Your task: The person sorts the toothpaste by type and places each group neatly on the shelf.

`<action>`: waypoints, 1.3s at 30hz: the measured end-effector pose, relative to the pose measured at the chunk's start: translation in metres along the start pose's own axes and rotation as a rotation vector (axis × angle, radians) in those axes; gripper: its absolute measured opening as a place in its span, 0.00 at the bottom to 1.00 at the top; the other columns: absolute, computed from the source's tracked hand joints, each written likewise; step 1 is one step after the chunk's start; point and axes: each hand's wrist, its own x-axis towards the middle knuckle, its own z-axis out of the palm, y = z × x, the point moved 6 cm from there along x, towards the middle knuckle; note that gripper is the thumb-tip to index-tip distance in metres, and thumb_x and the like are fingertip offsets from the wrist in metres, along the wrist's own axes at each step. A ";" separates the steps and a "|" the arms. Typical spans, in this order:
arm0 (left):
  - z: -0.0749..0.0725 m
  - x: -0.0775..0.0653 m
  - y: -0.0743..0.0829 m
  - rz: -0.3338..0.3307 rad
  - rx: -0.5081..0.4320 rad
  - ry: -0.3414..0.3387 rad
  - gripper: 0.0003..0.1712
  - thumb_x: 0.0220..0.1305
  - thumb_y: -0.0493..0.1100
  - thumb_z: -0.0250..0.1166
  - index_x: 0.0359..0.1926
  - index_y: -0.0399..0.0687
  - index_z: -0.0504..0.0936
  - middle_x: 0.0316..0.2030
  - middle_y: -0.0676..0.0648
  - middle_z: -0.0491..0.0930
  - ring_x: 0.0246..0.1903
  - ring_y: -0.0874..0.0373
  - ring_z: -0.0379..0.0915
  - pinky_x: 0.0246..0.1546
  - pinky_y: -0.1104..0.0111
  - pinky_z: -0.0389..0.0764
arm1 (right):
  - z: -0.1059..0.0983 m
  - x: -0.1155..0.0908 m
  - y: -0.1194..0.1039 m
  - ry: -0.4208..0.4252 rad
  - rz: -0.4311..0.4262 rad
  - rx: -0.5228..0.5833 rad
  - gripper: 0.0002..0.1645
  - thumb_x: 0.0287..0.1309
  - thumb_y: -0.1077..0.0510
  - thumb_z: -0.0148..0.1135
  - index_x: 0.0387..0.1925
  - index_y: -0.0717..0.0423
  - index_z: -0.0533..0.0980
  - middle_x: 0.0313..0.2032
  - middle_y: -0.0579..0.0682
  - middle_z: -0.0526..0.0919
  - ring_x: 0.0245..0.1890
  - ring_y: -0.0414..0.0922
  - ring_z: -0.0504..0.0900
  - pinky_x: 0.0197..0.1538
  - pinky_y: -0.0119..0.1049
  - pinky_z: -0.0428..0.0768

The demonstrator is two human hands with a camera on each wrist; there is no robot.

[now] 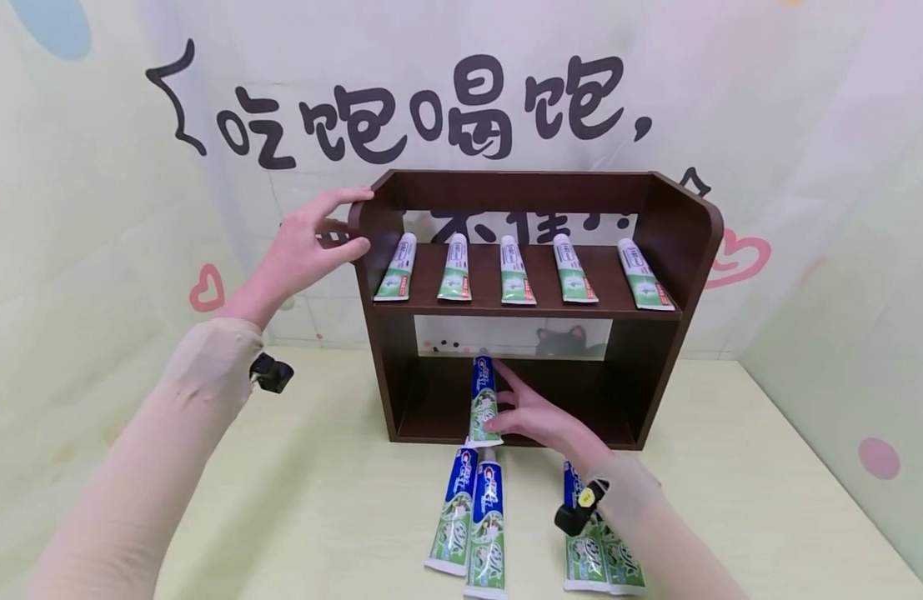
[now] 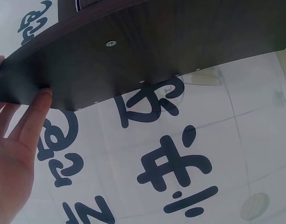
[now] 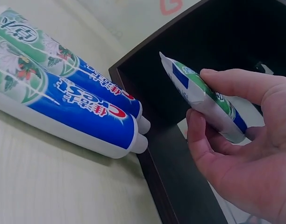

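Observation:
My right hand [image 1: 539, 417] pinches a blue-and-green toothpaste tube [image 1: 484, 404] between thumb and fingers, its cap toward the back. In the head view the tube overlaps the lower compartment of a dark brown two-tier shelf [image 1: 438, 417], tail end by the front edge. From the right wrist view, the held toothpaste tube [image 3: 208, 95] is tilted, its crimped end raised. My left hand [image 1: 303, 246] grips the upper front edge of the shelf's left side panel; in the left wrist view a fingertip [image 2: 45, 95] presses the panel's outer face [image 2: 133, 51].
Several white-and-green toothpaste tubes [image 1: 515, 271] lie spaced along the upper tier. Two blue-and-green tubes [image 1: 485, 533] lie on the pale table [image 1: 318, 500] before the shelf. More such tubes [image 1: 584, 562] lie to the right, partly under my right forearm. A printed wall cloth [image 1: 93, 208] hangs behind.

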 end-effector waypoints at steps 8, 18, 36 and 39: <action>0.000 0.001 0.002 0.006 -0.009 -0.017 0.33 0.61 0.37 0.67 0.68 0.55 0.72 0.68 0.52 0.71 0.37 0.70 0.79 0.39 0.86 0.81 | 0.003 0.023 0.000 0.029 -0.033 0.052 0.65 0.57 0.68 0.64 0.78 0.33 0.32 0.65 0.66 0.64 0.53 0.52 0.80 0.60 0.45 0.82; -0.002 0.000 0.003 0.012 0.004 -0.021 0.33 0.62 0.38 0.67 0.68 0.55 0.72 0.68 0.53 0.71 0.41 0.61 0.81 0.39 0.85 0.81 | 0.017 0.044 0.006 0.007 -0.015 0.059 0.68 0.56 0.71 0.63 0.77 0.32 0.28 0.70 0.65 0.56 0.56 0.54 0.79 0.73 0.56 0.67; -0.003 0.001 0.001 0.002 -0.005 -0.059 0.33 0.63 0.40 0.67 0.69 0.57 0.70 0.70 0.53 0.69 0.47 0.44 0.83 0.41 0.86 0.80 | 0.042 0.084 0.008 0.068 -0.009 0.079 0.68 0.56 0.69 0.66 0.78 0.37 0.29 0.66 0.65 0.62 0.58 0.55 0.78 0.68 0.50 0.75; -0.002 0.001 0.001 -0.003 0.001 -0.068 0.34 0.64 0.41 0.67 0.69 0.58 0.70 0.70 0.54 0.68 0.49 0.45 0.83 0.42 0.87 0.79 | 0.043 0.087 0.010 0.071 0.004 0.065 0.68 0.56 0.70 0.66 0.78 0.38 0.29 0.65 0.65 0.62 0.57 0.54 0.78 0.67 0.50 0.76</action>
